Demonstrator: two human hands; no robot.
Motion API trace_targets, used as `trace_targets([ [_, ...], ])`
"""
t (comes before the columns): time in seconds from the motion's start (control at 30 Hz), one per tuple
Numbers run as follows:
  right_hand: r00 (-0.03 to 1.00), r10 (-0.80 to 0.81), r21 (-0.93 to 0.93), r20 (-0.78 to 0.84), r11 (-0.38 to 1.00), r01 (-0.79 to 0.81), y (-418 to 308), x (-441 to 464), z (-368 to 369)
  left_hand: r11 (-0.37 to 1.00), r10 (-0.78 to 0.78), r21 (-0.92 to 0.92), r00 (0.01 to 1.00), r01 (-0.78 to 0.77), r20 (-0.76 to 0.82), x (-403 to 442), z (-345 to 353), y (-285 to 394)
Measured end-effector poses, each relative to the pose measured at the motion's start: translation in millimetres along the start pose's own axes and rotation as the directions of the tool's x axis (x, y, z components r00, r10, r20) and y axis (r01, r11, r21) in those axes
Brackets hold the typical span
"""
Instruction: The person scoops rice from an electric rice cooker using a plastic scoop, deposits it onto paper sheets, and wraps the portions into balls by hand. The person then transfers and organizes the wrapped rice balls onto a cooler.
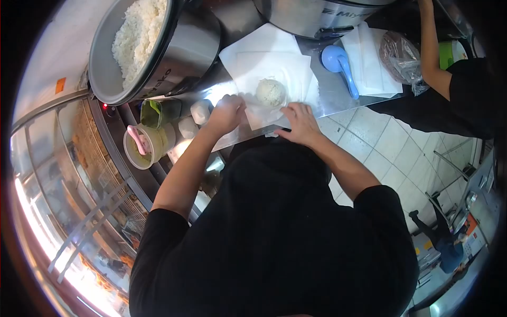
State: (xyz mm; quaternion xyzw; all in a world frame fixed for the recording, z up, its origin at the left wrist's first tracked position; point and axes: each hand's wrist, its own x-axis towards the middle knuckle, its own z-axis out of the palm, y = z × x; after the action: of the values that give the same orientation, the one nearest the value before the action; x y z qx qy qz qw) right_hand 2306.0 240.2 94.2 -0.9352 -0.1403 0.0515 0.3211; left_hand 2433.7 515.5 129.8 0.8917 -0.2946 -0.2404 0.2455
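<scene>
A round mound of white rice (271, 92) sits on a sheet of white wrapping paper (257, 115), with more sheets spread beneath it on the steel counter. At the left edge of that paper, my left hand (228, 113) is closed with its fingers curled in on the edge. My right hand (301, 122) pinches the near right part of the paper, thumb and fingers close to the rice. Two white paper-wrapped bundles, one farther back (199, 112) and one nearer (187, 127), lie left of my left hand.
At the left stands an open cooker of rice (138, 45), with a second cooker (338, 16) behind the paper. Tubs (153, 145) hold a pink-handled utensil (136, 138). A blue scoop (338, 61) and stacked paper (369, 68) lie right, near a co-worker's arm (434, 53).
</scene>
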Motion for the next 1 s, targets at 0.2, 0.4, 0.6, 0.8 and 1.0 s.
trace_targets([
  [0.2,0.985,0.123,-0.105,-0.123,0.985,-0.136,-16,-10,21,0.951,0.294,0.123,0.953,-0.283,-0.079,-5,2,-2],
  [0.4,0.951,0.046,-0.11,-0.305,0.99,-0.083,-17,-33,25,0.839,0.477,0.275,0.878,-0.469,0.041,0,0,-40],
  [0.6,0.892,0.374,0.143,-0.253,0.927,-0.348,-30,-18,-3,0.792,0.585,0.227,0.811,-0.567,-0.013,1,1,-29],
  [0.8,0.999,-0.028,-0.166,-0.028,0.986,0.023,-10,-2,-31,0.877,0.481,0.123,0.843,-0.465,-0.241,-4,19,-32],
  [1.0,0.923,-0.375,-0.051,0.087,0.923,0.38,43,7,-46,0.953,0.298,0.118,0.931,-0.279,-0.212,-33,34,10],
])
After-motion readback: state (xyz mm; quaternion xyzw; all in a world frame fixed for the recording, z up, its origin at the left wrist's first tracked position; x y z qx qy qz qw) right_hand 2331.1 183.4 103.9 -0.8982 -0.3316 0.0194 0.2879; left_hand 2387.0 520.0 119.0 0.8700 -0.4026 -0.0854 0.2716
